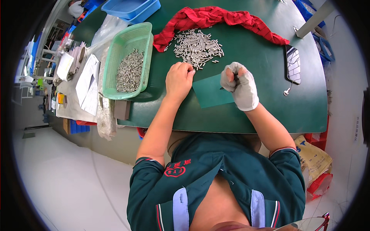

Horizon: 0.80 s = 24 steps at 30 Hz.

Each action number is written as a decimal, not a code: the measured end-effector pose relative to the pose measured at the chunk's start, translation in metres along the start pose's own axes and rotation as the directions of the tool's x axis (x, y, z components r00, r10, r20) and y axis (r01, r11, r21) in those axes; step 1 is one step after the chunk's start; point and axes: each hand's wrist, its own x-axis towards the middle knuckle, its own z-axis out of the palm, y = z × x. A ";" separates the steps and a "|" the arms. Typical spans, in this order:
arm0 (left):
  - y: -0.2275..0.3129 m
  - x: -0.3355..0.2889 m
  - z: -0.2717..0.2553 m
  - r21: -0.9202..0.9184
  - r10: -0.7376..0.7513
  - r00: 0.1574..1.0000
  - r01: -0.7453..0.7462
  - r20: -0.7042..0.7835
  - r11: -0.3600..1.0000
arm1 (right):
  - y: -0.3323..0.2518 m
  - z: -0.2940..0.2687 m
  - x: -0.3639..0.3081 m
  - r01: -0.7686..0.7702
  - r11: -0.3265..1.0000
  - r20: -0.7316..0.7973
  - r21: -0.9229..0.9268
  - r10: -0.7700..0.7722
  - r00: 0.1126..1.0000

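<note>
I read pin-sorting: bare left hand (179,80) beside metal pins (197,47) piled on the worktop (256,54), gloved right hand (243,87), both hands' fingers curled, can't tell if grasping; next likely needs a single-pin pinch.

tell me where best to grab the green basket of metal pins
The green basket is likely best held by its rim, mid-length on both long sides, from above: it is oblong, its open top faces up, and the metal pins lie below the rim.
</note>
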 end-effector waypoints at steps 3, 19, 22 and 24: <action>0.000 0.003 0.000 0.045 0.037 0.999 -0.037 0.005 0.998 | 0.002 0.000 0.001 -0.018 1.000 -0.003 -0.002 0.018 1.000; 0.022 -0.028 -0.025 -0.932 -0.116 0.959 0.277 0.257 0.232 | -0.015 0.015 -0.007 -0.152 0.961 0.051 -0.232 0.168 0.985; 0.020 -0.032 -0.026 -0.925 -0.103 0.963 0.267 0.248 0.270 | -0.019 0.018 -0.007 -0.221 0.947 0.031 -0.232 0.234 0.972; 0.021 -0.034 -0.027 -0.911 -0.108 0.964 0.267 0.245 0.313 | -0.021 0.019 -0.006 -0.258 0.943 0.017 -0.212 0.268 0.963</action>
